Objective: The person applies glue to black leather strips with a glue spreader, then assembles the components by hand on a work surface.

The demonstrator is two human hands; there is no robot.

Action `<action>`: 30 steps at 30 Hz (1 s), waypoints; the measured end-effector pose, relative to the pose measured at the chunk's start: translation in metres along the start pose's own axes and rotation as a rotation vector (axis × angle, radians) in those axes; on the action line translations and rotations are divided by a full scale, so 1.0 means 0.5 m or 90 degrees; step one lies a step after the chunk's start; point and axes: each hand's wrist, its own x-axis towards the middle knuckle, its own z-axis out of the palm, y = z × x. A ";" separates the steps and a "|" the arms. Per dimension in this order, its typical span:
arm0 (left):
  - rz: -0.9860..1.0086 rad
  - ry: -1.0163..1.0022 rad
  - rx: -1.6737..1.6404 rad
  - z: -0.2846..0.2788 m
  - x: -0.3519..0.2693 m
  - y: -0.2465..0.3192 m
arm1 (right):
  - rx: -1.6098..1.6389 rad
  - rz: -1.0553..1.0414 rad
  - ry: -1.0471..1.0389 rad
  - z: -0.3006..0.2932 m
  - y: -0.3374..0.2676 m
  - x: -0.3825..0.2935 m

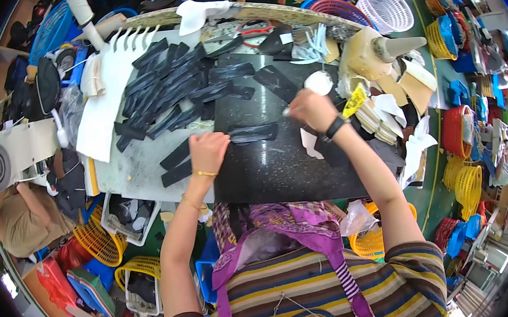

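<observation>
My left hand [210,151] has its fingertips at the left end of a dark strip [256,132] that lies flat on the black slab [255,176]; the strip bears a pale streaky coating. In my right hand [312,109] is a small white-tipped tool [286,111], held above and right of the strip; its full shape is hidden by the fingers. Just beyond that hand stands a small round white container [318,82]. Two plain dark strips [176,166] lie left of my left hand. A large pile of streaked dark strips [169,84] covers the table behind them.
Red-handled scissors [254,31] lie at the back. A cloudy plastic bottle with a cone spout [365,53] and scrap pieces [380,114] crowd the right. A sewing machine [15,154] stands at the left, with a person [30,221] beside it. Baskets [101,239] sit below the table.
</observation>
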 end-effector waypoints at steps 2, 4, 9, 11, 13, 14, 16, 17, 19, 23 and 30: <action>-0.092 0.072 -0.076 -0.037 0.003 -0.011 | -0.016 0.082 0.077 -0.084 0.068 -0.002; -0.149 0.160 -0.097 -0.085 0.012 -0.035 | -0.063 0.118 0.106 -0.123 0.116 0.001; -0.209 0.187 0.188 -0.141 -0.032 -0.162 | -0.216 0.128 0.019 -0.090 0.148 0.039; -0.205 0.155 0.247 -0.154 -0.062 -0.204 | -0.268 0.136 -0.011 -0.081 0.162 0.045; -0.272 -0.025 0.324 -0.162 -0.094 -0.218 | -0.213 0.111 -0.018 -0.099 0.138 0.037; -0.284 -0.009 0.385 -0.155 -0.103 -0.215 | -0.154 0.113 -0.012 -0.102 0.117 0.037; -0.271 0.023 0.384 -0.130 -0.079 -0.174 | -0.012 0.082 -0.021 -0.074 0.079 0.019; -0.255 0.058 0.387 -0.116 -0.073 -0.148 | 0.051 0.074 -0.058 -0.051 0.035 0.026; -0.238 0.059 0.305 -0.072 -0.064 -0.102 | 0.078 -0.028 -0.102 0.015 -0.011 0.045; -0.281 0.081 0.284 -0.086 -0.073 -0.124 | 0.091 -0.151 -0.128 0.105 -0.084 0.085; -0.290 0.231 0.210 -0.110 -0.056 -0.104 | 0.070 -0.169 -0.200 0.143 -0.140 0.110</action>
